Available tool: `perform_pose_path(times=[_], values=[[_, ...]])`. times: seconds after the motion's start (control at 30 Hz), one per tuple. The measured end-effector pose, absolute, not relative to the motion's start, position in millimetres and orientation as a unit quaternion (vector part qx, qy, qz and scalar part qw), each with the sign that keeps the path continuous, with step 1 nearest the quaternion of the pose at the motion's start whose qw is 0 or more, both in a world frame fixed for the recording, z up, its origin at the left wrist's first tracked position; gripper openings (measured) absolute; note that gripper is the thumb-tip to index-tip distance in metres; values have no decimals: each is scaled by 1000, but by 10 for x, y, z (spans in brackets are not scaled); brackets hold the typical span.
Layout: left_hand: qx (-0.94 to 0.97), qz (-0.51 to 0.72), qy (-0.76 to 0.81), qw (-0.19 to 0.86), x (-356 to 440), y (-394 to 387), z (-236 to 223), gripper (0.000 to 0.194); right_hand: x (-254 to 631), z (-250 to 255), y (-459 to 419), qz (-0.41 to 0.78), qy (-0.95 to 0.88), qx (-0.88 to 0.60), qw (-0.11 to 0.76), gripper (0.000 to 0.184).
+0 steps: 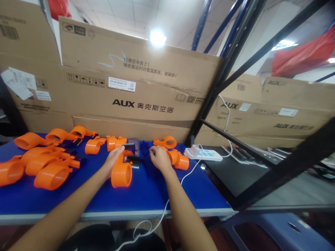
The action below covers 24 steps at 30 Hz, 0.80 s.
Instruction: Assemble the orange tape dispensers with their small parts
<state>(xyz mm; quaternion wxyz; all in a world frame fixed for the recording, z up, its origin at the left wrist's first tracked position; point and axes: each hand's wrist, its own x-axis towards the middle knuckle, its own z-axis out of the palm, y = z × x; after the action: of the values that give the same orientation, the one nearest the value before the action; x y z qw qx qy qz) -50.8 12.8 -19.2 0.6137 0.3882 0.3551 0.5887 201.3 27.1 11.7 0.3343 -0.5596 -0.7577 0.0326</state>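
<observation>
My left hand (113, 159) is closed around the upper part of an orange tape dispenser (121, 175), whose round hub faces me and whose dark blade end points right. My right hand (159, 158) has its fingers curled together beside a small heap of dark blue pieces (145, 147). Whatever is between those fingertips, if anything, is too small to make out. Behind the held dispenser is a clear, purplish small box (136, 148). Further orange dispensers (180, 160) lie just right of my right hand.
Several orange dispensers (53, 174) cover the left side of the blue table (94, 198). A white power strip (206, 154) sits at the right, its cable (167, 204) crossing the front edge. Large cartons (146, 90) stand behind, and a black metal rack post (209, 94) rises right.
</observation>
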Motion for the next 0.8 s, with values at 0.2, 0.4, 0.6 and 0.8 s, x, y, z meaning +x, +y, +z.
perform_pose_path(times=[0.2,0.4,0.6,0.8], values=[[447,582,357,578,-430,40,-204,41,1857,177,177,105,-796,-466,372,26],[475,576,357,561,-379,45,-206,43,1637,113,34,236,-813,-338,411,52],[481,575,357,557,-353,28,-188,46,1545,61,22,129,-805,-411,408,47],[489,577,364,544,-364,51,-218,45,1474,-12,7,77,-807,-418,410,42]])
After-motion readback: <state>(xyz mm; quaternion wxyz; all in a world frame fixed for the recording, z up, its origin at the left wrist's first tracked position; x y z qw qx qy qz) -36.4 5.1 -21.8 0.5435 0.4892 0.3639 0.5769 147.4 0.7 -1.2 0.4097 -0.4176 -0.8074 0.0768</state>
